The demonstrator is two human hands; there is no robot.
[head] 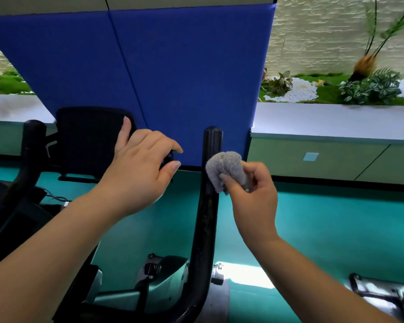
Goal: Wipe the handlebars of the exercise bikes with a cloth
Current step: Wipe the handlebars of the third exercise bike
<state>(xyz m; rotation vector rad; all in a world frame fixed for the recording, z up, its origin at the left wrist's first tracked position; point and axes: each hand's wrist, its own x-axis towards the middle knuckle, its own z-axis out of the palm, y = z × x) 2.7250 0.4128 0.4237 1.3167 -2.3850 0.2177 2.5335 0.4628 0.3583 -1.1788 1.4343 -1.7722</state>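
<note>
the right hand [250,194] has a grip on a bunched grey cloth [226,170], fingers curled round it, and presses the cloth against the right side of the black right bar [208,206], a little below its rounded top. the bar rises upright and bends forward near its base. the left hand [140,169] reaches to the black console [89,138] between the bars, thumb on its right edge, fingers loosely bent over a small black part beside it; whether that grip is closed on anything cannot be told. the left bar [32,145] stands at the far left. a blue panel [173,66] stands behind, over a teal floor [324,229].
</note>
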